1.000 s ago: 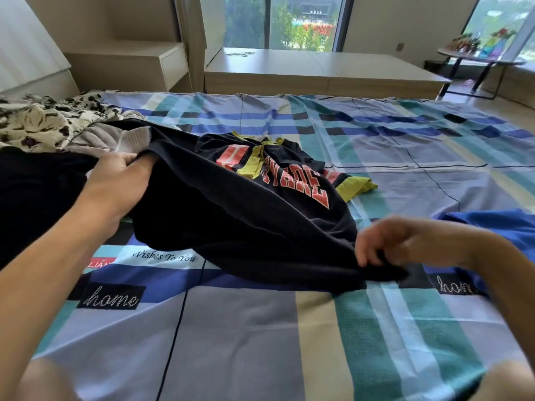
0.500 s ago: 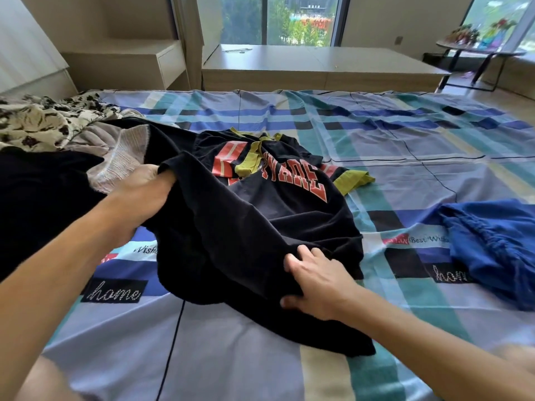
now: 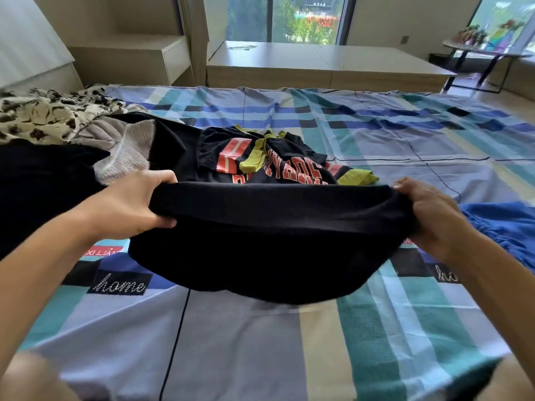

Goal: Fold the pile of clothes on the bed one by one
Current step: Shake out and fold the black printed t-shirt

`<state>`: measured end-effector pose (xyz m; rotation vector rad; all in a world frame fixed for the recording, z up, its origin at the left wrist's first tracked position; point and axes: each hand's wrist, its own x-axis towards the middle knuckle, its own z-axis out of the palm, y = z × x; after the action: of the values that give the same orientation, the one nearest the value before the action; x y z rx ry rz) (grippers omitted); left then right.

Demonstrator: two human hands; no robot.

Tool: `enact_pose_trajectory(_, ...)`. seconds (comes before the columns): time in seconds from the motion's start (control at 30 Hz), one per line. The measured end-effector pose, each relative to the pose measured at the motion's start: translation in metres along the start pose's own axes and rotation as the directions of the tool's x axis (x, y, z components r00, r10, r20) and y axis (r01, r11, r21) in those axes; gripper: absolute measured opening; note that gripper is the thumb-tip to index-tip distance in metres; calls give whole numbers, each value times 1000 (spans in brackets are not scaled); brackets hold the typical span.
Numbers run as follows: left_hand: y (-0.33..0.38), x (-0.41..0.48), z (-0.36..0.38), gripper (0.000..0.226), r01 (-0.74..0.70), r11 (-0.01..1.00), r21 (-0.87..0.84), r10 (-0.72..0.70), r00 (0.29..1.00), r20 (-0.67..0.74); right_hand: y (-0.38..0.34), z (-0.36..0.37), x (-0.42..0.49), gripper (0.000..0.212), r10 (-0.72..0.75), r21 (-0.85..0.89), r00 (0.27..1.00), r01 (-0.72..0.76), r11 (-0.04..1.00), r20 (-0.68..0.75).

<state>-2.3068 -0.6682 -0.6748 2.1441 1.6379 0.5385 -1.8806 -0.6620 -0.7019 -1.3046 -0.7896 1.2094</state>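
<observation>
A black T-shirt [image 3: 269, 241] with red letters and yellow-green trim is stretched between my two hands above the checked bed sheet [image 3: 260, 342]. My left hand [image 3: 130, 204] grips its left edge and my right hand [image 3: 428, 215] grips its right edge, so the near fold hangs in a taut band. The printed chest part lies behind on the bed. On the left is the pile: a cream patterned garment [image 3: 43, 114], a grey ribbed piece [image 3: 124, 151] and a black garment [image 3: 43, 183].
A blue garment [image 3: 503, 227] lies crumpled at the right, beside my right hand. Beyond the bed stand a low wooden platform [image 3: 318, 62], a stepped cabinet [image 3: 139, 56] and a small round table [image 3: 486, 50] by the window.
My right hand moved from the shirt's near hem out to its right edge. Both hands lifted and pulled apart, stretching the black shirt into a taut band.
</observation>
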Motion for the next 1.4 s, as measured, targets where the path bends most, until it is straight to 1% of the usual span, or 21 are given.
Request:
enact_pose_trajectory(0.07, -5, -2, 1, 39, -12, 999, 50, 12, 1000, -18, -2, -10, -2, 22, -26, -93, 996, 33, 995, 82)
enact_pose_trajectory(0.13, -14, -3, 0, 42, -17, 995, 98, 24, 997, -68, -5, -21, -9, 23, -102, -273, 953, 182, 945, 284)
enact_pose_trajectory(0.2, -26, -2, 0, 45, 27, 984, 176, 0, 988, -151, -6, -31, -19, 29, -38, -531, 873, 329, 781, 486)
enact_pose_trajectory(0.27, -36, -3, 3, 44, 93, 972, 216, -49, 979, -199, 0, -36, -24, 52, 98, -704, 836, 384, 597, 539)
enact_pose_trajectory(0.3, -40, -5, 7, 43, 104, 976, 192, -68, 981, -183, 8, -37, -25, 55, 130, -774, 826, 443, 452, 549)
enact_pose_trajectory(0.37, -40, -10, 16, 44, 71, 992, 102, -62, 995, -84, 26, -34, -23, 45, 181, -817, 797, 568, 99, 576)
enact_pose_trajectory(0.4, -36, -14, 19, 47, 15, 997, 73, -14, 1000, -10, 33, -33, -23, 35, 227, -805, 785, 594, -11, 576)
enact_pose_trajectory(0.47, -29, -24, 26, 55, -125, 990, 69, 109, 974, 200, 39, -32, -25, 18, 397, -817, 763, 574, -55, 510)
enact_pose_trajectory(0.5, -26, -28, 30, 59, -163, 981, 102, 121, 934, 336, 39, -33, -26, 17, 503, -836, 739, 546, -57, 449)
enact_pose_trajectory(0.53, -25, -34, 35, 61, -169, 970, 175, 66, 874, 481, 38, -32, -28, 20, 601, -850, 698, 523, -59, 388)
enact_pose_trajectory(0.6, -25, -42, 47, 55, -176, 932, 316, -98, 719, 689, 35, -29, -31, 17, 720, -866, 614, 499, -37, 323)
enact_pose_trajectory(0.67, -21, -40, 53, 32, -170, 925, 340, -179, 595, 784, 34, -25, -30, 20, 759, -873, 553, 485, 42, 344)
enact_pose_trajectory(0.7, -17, -37, 53, 21, -147, 934, 326, -190, 568, 801, 34, -23, -28, 31, 748, -875, 551, 477, 82, 370)
enact_pose_trajectory(0.77, -14, -29, 52, 36, -65, 955, 289, -205, 559, 803, 35, -23, -21, 48, 647, -880, 628, 450, 150, 432)
enact_pose_trajectory(0.83, -12, -24, 54, 48, 49, 968, 246, -226, 595, 771, 37, -28, -6, 44, 463, -890, 761, 397, 223, 455)
enact_pose_trajectory(0.9, -17, -18, 62, 47, 65, 972, 224, -206, 690, 694, 41, -33, 15, 35, 239, -896, 880, 339, 287, 410)
enact_pose_trajectory(1.0, -30, -8, 75, 45, 43, 979, 198, -137, 859, 492, 45, -39, 50, 41, 20, -886, 962, 244, 395, 274)
enact_pose_trajectory(1.1, -46, 7, 91, 44, 28, 945, 327, -122, 955, 269, 52, -40, 90, 62, 20, -816, 996, 62, 575, 90)
enact_pose_trajectory(1.2, -63, 21, 110, 52, 96, 927, 363, -132, 988, 78, 60, -33, 128, 76, 130, -516, 987, -161, 841, -97)
enact_pose_trajectory(1.3, -84, 29, 128, 66, 145, 909, 390, -167, 986, 23, 62, -22, 170, 90, 108, -245, 983, -142, 959, -146)
enact_pose_trajectory(1.4, -94, 34, 140, 67, 149, 866, 478, -193, 980, 44, 60, -4, 210, 98, 80, -125, 986, -99, 987, -149)
